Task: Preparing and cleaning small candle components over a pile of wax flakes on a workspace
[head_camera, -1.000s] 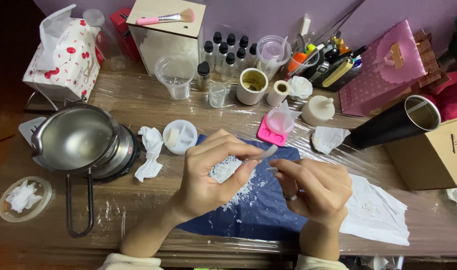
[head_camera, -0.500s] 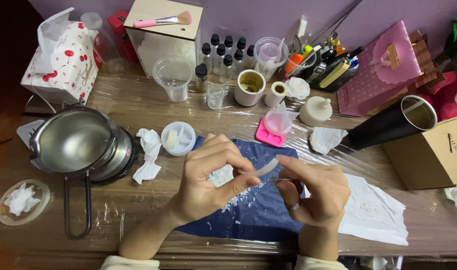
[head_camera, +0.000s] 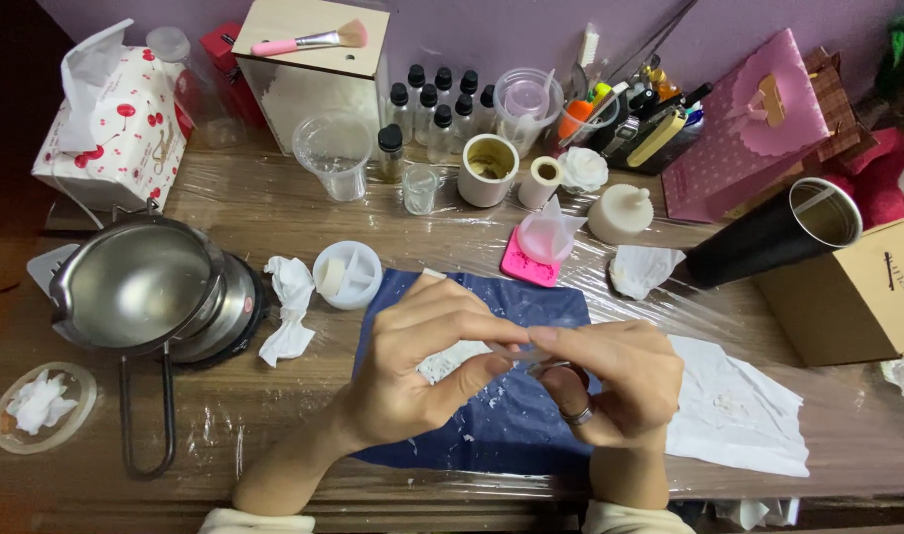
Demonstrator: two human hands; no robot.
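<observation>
1. Head view, at the centre: the left hand and the right hand meet fingertip to fingertip above a dark blue cloth; both pinch one small translucent piece between thumb and forefingers, so each hand is closed narrow on it; the right hand wears a ring, and its shape beyond that is too small to tell.
2. Under the hands: the blue cloth lies flat on the counter, which is covered in clear plastic film; white crumbs and flakes are scattered on the cloth just below the left fingers.
3. Just beside the cloth: a white sheet of paper to the right; a small round white dish and a crumpled white tissue to the upper left; a pink square mat with a clear cone-shaped cup on it at the upper edge.
4. Further left: a steel pot with a long handle sits on a small heater; a clear lid with a white wad lies near the counter's front edge.
5. Further back: a clear plastic cup, a white mug, a white candle and a row of small black-capped bottles.
6. Right: a black tube lying on its side, touching a brown cardboard box.
</observation>
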